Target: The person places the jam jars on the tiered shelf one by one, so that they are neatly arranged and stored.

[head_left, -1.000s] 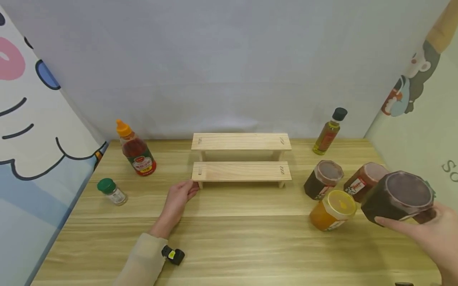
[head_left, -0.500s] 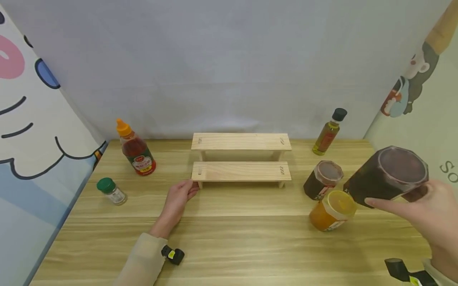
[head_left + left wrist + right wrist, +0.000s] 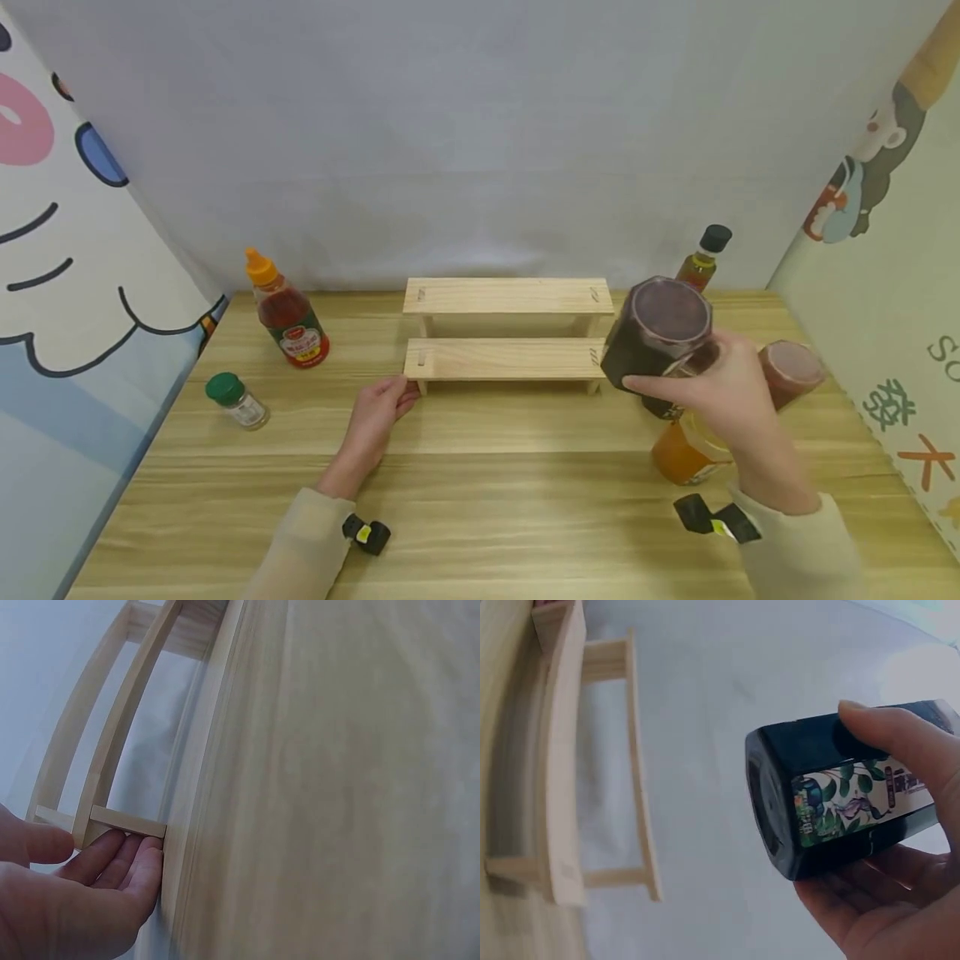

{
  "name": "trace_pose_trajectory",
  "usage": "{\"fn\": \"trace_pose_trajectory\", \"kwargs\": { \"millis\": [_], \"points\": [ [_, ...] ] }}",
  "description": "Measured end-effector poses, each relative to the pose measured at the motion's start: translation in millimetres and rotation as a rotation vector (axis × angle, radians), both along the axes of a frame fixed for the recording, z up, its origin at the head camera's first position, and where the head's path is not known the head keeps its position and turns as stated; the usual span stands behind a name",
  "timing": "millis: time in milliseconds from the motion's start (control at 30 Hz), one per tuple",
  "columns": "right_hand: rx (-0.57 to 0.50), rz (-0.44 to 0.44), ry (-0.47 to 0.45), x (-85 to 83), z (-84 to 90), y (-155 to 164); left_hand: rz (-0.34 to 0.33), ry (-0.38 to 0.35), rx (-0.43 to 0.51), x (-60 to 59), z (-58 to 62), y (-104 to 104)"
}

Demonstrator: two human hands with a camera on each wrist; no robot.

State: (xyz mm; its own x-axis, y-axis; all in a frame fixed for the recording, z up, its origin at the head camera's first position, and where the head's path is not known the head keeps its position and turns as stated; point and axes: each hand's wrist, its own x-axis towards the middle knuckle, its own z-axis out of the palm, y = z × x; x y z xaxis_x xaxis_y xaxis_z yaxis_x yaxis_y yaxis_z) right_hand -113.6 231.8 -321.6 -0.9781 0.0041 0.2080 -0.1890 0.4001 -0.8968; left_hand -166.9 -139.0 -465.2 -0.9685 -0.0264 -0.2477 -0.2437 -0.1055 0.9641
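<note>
My right hand [image 3: 731,392] grips a dark, faceted jar [image 3: 652,333] with a plant-patterned label, thumb along one side and fingers round the other. The jar is tilted in the air near the right end of a two-tier wooden shelf [image 3: 502,358]. In the right wrist view the jar's [image 3: 840,787] base faces the shelf [image 3: 562,765]. My left hand [image 3: 378,408] holds the left front corner of the lower tier. In the left wrist view its thumb lies at the board's edge and its fingers [image 3: 112,862] rest against the short leg [image 3: 127,820].
At right, an orange jar [image 3: 678,454], a reddish jar [image 3: 791,371] and a dark jar [image 3: 660,407] stand partly behind the right hand and held jar. An oil bottle [image 3: 697,271] stands behind. A red sauce bottle [image 3: 292,325] and a green-capped shaker [image 3: 238,402] stand left.
My right hand has lifted the dark jar from among the other jars and carried it left to the shelf's right end. My left hand stays at the shelf corner.
</note>
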Motion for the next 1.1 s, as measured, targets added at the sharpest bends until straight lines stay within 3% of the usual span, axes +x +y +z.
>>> {"fn": "trace_pose_trajectory", "kwargs": {
  "millis": [200, 500, 700, 933, 1100],
  "points": [
    [-0.087, 0.090, 0.029, -25.7, -19.0, -30.1, 0.006, 0.001, 0.003, 0.0, -0.6, 1.3],
    [-0.116, 0.114, -0.033, -59.8, -30.2, -64.4, 0.017, 0.013, 0.001, -2.5, -1.0, 1.5],
    [-0.116, 0.143, 0.034, -85.7, -41.0, -91.4, 0.026, 0.007, -0.022, -1.8, -0.4, -0.3],
    [-0.143, 0.111, -0.014, -115.8, -38.9, -120.1, 0.023, 0.021, -0.026, -1.9, -2.5, 1.7],
    [-0.172, 0.138, -0.042, -133.8, -37.0, -136.4, 0.023, 0.014, -0.015, -0.4, -3.0, -0.1]
  ]
}}
